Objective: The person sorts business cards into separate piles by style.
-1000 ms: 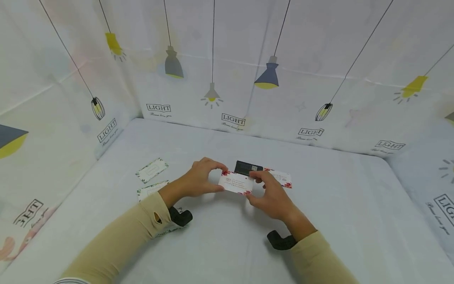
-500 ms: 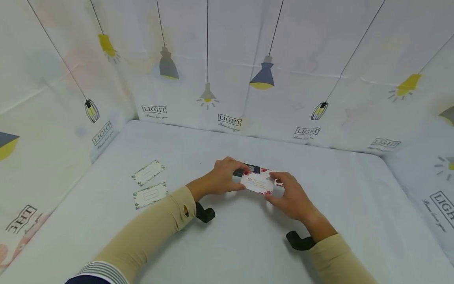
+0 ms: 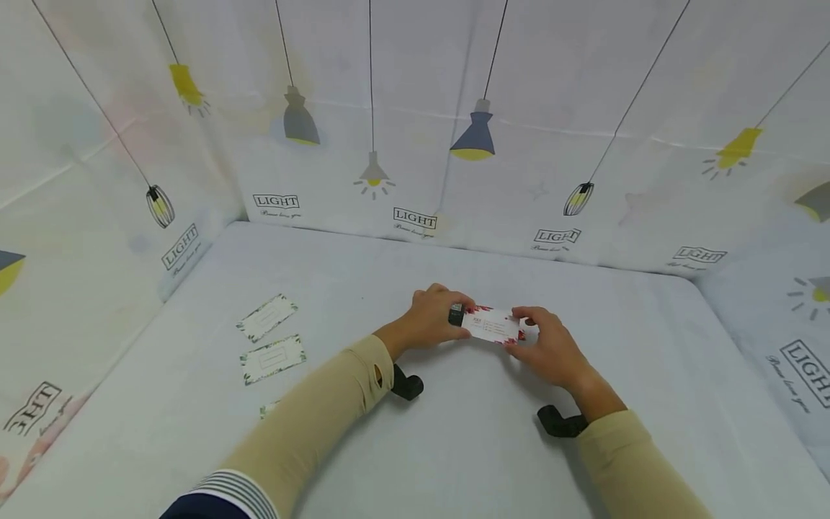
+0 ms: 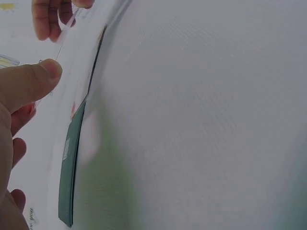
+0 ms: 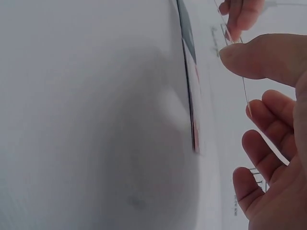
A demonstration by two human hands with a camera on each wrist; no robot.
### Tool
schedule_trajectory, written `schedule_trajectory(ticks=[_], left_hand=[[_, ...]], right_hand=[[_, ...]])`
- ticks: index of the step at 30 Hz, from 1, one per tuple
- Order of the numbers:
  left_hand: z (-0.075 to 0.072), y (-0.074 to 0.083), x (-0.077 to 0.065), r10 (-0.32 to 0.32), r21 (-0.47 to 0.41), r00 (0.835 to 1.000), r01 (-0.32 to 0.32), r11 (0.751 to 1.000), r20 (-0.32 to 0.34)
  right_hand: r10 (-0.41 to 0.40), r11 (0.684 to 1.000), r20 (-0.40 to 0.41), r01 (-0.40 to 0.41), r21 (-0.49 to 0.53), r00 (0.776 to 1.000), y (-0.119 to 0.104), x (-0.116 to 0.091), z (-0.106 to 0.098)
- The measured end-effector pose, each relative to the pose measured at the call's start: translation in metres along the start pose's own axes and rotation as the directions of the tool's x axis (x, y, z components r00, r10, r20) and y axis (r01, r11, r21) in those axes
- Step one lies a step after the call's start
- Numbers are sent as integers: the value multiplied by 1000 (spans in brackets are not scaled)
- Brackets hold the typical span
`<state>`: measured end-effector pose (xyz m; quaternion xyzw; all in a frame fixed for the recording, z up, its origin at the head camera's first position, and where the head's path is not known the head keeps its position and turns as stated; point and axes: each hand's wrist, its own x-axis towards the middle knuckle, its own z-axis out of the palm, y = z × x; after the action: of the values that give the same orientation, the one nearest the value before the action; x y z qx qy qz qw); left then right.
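A white business card [image 3: 491,326] with red floral corners is held level by both hands. My left hand [image 3: 433,317] pinches its left end, and my right hand [image 3: 552,347] pinches the right end between thumb and fingers. Both wrist views show the held card edge-on as a thin line, raised off the table. Beneath it lie a dark card [image 4: 72,167], partly hidden behind the left fingers in the head view, and a second red-floral card [image 5: 192,105], mostly covered from above. These two lying cards meet end to end.
On the left of the white table [image 3: 363,447] lie two white cards with green leaf borders, an upper one [image 3: 267,318] and a lower one [image 3: 273,359]. A corner of another green card [image 3: 267,409] shows beside the left sleeve. Lamp-printed cloth [image 3: 415,180] walls the table's back.
Both hands have carried the held card to the right, from in front of the dark card to over the lying red-floral card. The leaf-bordered cards stay where they were.
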<state>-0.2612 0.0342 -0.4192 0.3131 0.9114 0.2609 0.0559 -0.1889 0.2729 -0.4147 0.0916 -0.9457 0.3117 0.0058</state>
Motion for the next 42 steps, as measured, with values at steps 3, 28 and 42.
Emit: schedule_trajectory(ticks=[3, 28, 42], left_hand=[[4, 4, 8, -15, 30, 1000, 15, 999, 7], [20, 14, 29, -128, 151, 990, 118, 982, 60], [17, 16, 31, -181, 124, 978, 168, 978, 100]], right_hand=[[18, 1000, 6, -18, -11, 1000, 7, 3, -4], [121, 991, 68, -124, 42, 990, 38, 24, -4], [127, 990, 80, -131, 46, 989, 44, 26, -1]])
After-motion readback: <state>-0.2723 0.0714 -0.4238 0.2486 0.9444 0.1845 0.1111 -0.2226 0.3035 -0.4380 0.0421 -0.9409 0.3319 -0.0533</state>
